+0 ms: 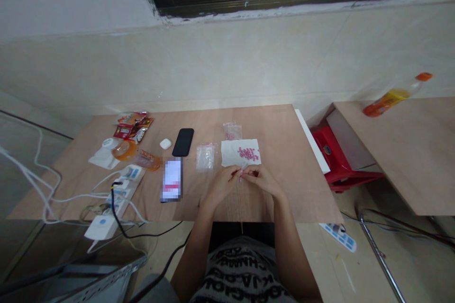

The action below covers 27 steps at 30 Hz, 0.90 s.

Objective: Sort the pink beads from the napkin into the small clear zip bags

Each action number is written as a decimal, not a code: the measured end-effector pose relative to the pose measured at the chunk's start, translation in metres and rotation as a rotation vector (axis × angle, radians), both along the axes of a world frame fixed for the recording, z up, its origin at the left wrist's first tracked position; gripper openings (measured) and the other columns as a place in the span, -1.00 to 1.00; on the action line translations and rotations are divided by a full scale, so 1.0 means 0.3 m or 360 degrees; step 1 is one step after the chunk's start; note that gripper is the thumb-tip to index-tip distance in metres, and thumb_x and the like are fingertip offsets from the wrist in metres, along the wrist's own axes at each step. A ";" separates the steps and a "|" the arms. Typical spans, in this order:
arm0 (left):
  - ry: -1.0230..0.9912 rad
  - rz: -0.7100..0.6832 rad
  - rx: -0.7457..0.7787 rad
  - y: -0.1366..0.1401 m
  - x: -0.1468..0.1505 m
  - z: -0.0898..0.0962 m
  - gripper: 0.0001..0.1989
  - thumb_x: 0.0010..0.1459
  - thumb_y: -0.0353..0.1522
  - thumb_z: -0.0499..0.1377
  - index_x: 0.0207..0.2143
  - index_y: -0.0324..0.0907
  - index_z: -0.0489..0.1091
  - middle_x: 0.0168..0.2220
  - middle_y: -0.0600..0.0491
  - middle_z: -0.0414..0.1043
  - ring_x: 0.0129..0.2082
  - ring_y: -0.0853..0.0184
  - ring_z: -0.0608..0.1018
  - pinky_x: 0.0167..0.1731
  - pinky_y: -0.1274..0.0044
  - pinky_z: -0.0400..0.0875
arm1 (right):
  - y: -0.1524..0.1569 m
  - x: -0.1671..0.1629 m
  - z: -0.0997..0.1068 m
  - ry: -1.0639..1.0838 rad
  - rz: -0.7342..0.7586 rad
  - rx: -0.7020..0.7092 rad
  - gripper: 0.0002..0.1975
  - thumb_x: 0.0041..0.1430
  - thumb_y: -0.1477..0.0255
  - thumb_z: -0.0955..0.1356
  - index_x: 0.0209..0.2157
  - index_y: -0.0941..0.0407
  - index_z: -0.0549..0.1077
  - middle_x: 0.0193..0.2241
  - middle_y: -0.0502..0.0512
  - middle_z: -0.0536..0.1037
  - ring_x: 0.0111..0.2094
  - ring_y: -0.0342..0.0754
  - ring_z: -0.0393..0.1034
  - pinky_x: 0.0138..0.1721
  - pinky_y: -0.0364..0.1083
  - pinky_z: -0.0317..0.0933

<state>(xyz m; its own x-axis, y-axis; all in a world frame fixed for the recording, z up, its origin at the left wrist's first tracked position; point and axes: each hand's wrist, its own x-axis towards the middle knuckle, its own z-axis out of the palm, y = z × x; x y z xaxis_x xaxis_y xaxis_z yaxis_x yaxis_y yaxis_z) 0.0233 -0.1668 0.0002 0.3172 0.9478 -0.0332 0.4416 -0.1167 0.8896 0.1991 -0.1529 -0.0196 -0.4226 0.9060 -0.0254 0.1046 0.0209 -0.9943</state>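
My left hand [227, 181] and my right hand [262, 179] meet just in front of a white sheet of paper [230, 154], both closed in a fingertip pinch. A thin, pale cord [241, 208] runs down from between them over the table's front edge towards my lap. A tiny pink piece, seemingly a bead, shows at the fingertips; which hand has it I cannot tell. Many loose pink beads [248, 153] lie on the paper's right half. Behind it is a small clear bag [232, 131] with more pink beads. Left of the paper lies a clear zip bag [205, 157] with pale contents.
On the table's left are a phone with a lit screen [171, 180], a black phone [183, 142], a white case [165, 144], an orange bottle [140, 156], snack packets [131, 125] and a power strip [115, 208] with cables. A red stool [329, 151] stands right.
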 end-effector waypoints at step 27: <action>-0.0218 0.0316 -0.0039 0.013 0.033 0.014 -0.80 0.22 -0.25 0.07 -0.38 -0.16 0.38 -0.39 0.09 0.49 -0.32 0.35 0.52 -0.25 0.53 0.37 | 0.010 -0.013 0.028 -0.0001 -0.0172 0.0041 -0.66 0.11 0.08 0.36 -0.48 0.07 0.47 -0.65 -0.08 0.15 -0.57 -0.14 0.03 -0.51 -0.14 -0.10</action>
<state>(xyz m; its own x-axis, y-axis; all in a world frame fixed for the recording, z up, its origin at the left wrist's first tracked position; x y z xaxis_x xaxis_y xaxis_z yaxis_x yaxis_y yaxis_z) 0.0333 -0.1630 0.0045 0.1278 0.9914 -0.0267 0.3286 -0.0170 0.9443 0.1953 -0.1499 -0.0113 -0.3226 0.9465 -0.0016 0.1081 0.0351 -0.9935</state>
